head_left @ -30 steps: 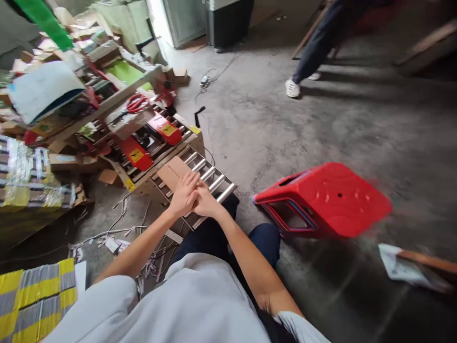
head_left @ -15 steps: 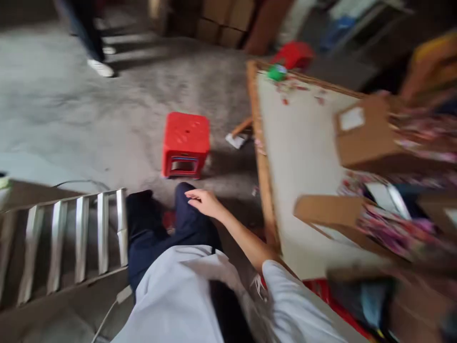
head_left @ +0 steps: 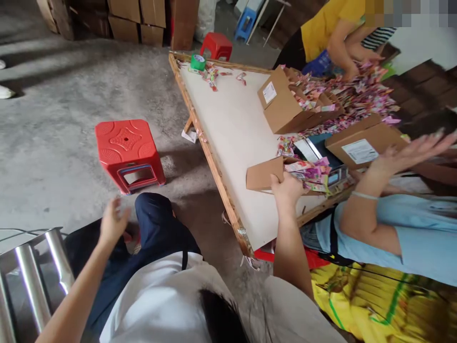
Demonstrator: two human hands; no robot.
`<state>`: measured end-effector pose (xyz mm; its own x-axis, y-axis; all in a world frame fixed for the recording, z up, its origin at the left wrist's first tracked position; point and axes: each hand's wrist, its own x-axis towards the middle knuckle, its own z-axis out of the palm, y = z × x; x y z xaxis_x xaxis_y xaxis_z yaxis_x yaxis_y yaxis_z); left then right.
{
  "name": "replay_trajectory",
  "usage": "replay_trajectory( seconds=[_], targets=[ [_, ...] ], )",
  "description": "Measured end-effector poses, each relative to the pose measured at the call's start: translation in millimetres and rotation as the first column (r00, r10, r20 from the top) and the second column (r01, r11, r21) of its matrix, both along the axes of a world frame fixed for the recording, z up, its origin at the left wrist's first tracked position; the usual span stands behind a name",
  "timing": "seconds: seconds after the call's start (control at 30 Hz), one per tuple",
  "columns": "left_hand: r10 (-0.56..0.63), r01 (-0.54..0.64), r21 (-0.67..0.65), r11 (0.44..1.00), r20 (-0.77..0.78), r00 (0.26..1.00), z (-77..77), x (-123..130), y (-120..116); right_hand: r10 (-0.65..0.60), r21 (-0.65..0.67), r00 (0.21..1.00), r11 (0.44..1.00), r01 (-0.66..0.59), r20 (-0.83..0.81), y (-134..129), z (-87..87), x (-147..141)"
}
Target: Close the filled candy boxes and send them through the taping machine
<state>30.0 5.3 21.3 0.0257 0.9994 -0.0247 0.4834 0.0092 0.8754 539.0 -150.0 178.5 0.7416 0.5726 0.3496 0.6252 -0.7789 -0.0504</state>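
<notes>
My right hand grips the side of a small open cardboard box at the table's near side. Pink and purple wrapped packets stick out of its far end. My left hand hangs over my left leg, slightly blurred, with its fingers apart and nothing in it. A black and silver scale stands behind the box, partly hidden by the packets.
A red stool stands before my knees, with a metal rack at lower left. The wood-edged table bears larger boxes, green tape and heaped packets. A person in light blue sits close on the right; others work behind.
The view has swung to the right. My right hand has moved from my knee to the cardboard box and taken hold of it. My left hand has come into view.
</notes>
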Motion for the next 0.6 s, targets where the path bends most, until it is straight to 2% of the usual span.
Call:
replay_trajectory(
  seconds=[0.03, 0.1, 0.13, 0.2, 0.3, 0.33, 0.37, 0.4, 0.43, 0.5, 0.53, 0.57, 0.6],
  targets=[
    [-0.098, 0.114, -0.124, 0.986, 0.127, 0.987, -2.8, 36.5, 0.9, 0.007, 0.027, 1.0, 1.0, -0.007, -0.003, -5.1, -4.6, -1.1],
    [-0.221, 0.35, -0.322, 0.88, 0.374, 0.901, 0.3, 112.7, -4.7, 0.037, 0.108, 0.999, 0.994, -0.035, -0.021, -18.9, -8.0, -8.7],
    [-0.232, 0.46, -0.398, 0.794, 0.501, 0.834, 5.4, 148.6, -10.9, 0.083, 0.147, 0.996, 0.986, -0.079, -0.019, -27.7, -6.9, -14.6],
    [-0.208, 0.647, -0.492, 0.583, 0.679, 0.704, 19.3, 209.3, -27.3, 0.197, 0.236, 0.98, 0.952, -0.195, 0.018, -47.7, 0.0, -30.8],
    [-0.087, 0.789, -0.539, 0.294, 0.808, 0.583, 39.7, 264.7, -51.6, 0.384, 0.331, 0.916, 0.855, -0.399, 0.113, -77.8, 19.5, -66.3],
    [-0.035, 0.821, -0.525, 0.227, 0.837, 0.545, 44.9, 274.0, -57.8, 0.458, 0.337, 0.878, 0.812, -0.476, 0.136, -86.3, 27.9, -80.5],
    [0.021, 0.849, -0.494, 0.185, 0.866, 0.499, 49.1, 279.3, -62.7, 0.535, 0.333, 0.833, 0.766, -0.549, 0.143, -93.3, 36.8, -95.3],
    [0.079, 0.875, -0.451, 0.174, 0.893, 0.444, 52.2, 280.9, -66.0, 0.612, 0.323, 0.78, 0.717, -0.618, 0.132, -98.6, 45.8, -110.1],
    [0.13, 0.896, -0.399, 0.192, 0.916, 0.38, 54.2, 278.9, -67.7, 0.686, 0.314, 0.719, 0.662, -0.681, 0.113, -102.0, 54.5, -124.5],
    [0.171, 0.909, -0.299, 0.289, 0.951, 0.259, 53.9, 264.0, -65.5, 0.814, 0.299, 0.576, 0.533, -0.792, 0.075, -102.2, 68.9, -150.5],
    [0.153, 0.899, -0.271, 0.345, 0.961, 0.231, 51.3, 250.6, -61.7, 0.865, 0.289, 0.498, 0.462, -0.839, 0.062, -99.0, 73.7, -162.0],
    [0.115, 0.876, -0.264, 0.404, 0.964, 0.238, 47.2, 232.8, -56.2, 0.909, 0.276, 0.414, 0.384, -0.881, 0.057, -93.3, 76.4, -172.8],
    [0.063, 0.835, -0.278, 0.475, 0.957, 0.283, 41.8, 210.5, -49.6, 0.944, 0.257, 0.326, 0.303, -0.918, 0.053, -85.4, 76.7, -183.2]
  ],
)
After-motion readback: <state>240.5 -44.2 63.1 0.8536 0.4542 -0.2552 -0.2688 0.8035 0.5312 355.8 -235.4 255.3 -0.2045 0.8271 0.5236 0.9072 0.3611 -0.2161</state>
